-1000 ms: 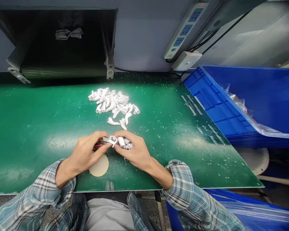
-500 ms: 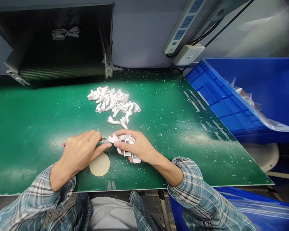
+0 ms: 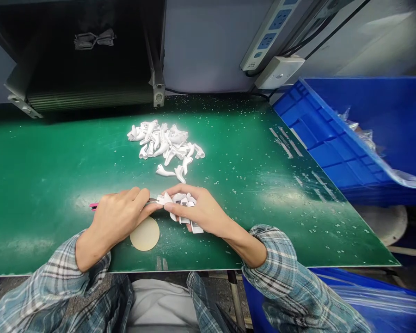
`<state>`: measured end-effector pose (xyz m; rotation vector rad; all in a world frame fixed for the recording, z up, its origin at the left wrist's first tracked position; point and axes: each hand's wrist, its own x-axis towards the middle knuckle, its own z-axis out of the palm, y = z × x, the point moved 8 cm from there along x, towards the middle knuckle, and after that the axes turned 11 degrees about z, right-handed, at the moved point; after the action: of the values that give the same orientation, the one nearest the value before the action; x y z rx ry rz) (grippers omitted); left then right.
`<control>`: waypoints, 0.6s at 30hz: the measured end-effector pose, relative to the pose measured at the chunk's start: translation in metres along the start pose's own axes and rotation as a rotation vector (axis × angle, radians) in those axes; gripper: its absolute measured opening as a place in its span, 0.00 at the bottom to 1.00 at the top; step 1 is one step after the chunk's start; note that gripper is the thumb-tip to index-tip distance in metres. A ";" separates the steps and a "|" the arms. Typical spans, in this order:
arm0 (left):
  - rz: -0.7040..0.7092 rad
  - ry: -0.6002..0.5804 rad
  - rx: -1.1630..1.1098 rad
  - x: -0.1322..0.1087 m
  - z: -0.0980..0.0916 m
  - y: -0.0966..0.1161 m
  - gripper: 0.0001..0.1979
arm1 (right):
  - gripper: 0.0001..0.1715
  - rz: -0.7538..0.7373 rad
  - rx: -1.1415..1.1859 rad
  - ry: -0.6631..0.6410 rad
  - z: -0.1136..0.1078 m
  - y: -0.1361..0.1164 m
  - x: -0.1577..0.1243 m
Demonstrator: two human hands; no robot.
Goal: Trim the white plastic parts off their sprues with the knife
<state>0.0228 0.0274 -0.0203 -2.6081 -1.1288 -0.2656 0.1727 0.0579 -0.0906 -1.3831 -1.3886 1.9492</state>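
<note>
My left hand (image 3: 116, 217) grips a pink-handled craft knife (image 3: 94, 206), whose thin metal tip (image 3: 152, 200) reaches toward the white parts in my right hand (image 3: 197, 208). Those parts are a small cluster of joined white plastic pieces (image 3: 183, 206), partly covered by my fingers. The tip touches or nearly touches the cluster's left end; I cannot tell which. Farther up the green mat (image 3: 55, 175), a loose pile of similar white plastic pieces (image 3: 162, 145) lies beyond both hands. A round beige pad (image 3: 144, 233) sits just below my left hand.
A large blue plastic bin (image 3: 333, 138) with clear bagging stands beyond the mat's right edge. Another blue bin (image 3: 284, 300) sits below it. A power strip (image 3: 268, 37) and white junction box (image 3: 279, 72) are mounted above the mat's back edge.
My right hand now shows a larger white cluster, turned from its earlier position. The knife lies more level, its pink end out left of my left hand. The view has shifted slightly.
</note>
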 end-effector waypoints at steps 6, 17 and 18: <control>-0.011 -0.011 -0.113 -0.001 0.003 -0.001 0.26 | 0.23 0.002 0.061 -0.027 0.003 -0.004 -0.003; -0.110 0.111 -0.715 -0.003 0.009 -0.008 0.18 | 0.26 0.073 0.594 -0.222 0.012 0.007 0.007; -0.109 0.117 -0.722 -0.002 0.009 -0.006 0.16 | 0.25 0.071 0.618 -0.223 0.012 0.007 0.007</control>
<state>0.0169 0.0328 -0.0282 -3.0624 -1.3149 -0.9999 0.1607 0.0544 -0.0999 -0.9512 -0.7082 2.3581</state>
